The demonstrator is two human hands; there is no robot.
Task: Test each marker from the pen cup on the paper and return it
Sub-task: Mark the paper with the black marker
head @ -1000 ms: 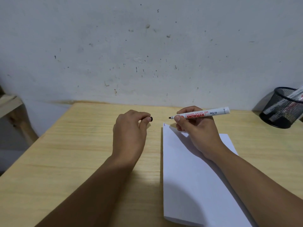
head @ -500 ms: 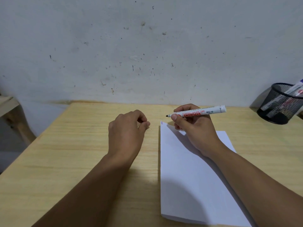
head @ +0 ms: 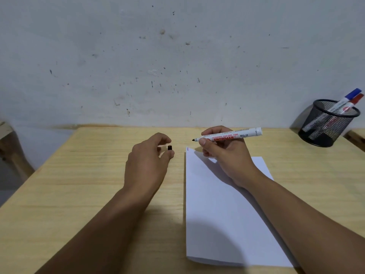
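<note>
Marker (head: 230,135) white, red lettering, uncapped, black tip; right hand (head: 223,155) grips it; left hand (head: 148,163) fingers loosened beside black cap (head: 169,147).

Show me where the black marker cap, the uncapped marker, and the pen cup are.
black marker cap (head: 169,147), head view, on its dark body beside the left hand's fingertips.
uncapped marker (head: 245,133), head view, on the white barrel past the right hand.
pen cup (head: 316,133), head view, on its black mesh wall.

A light wooden table (head: 79,194) stands with its far edge against a wall (head: 177,56), pale and speckled with dark marks. Past the table's left edge a wooden piece (head: 7,139) shows, partly cut off.
</note>
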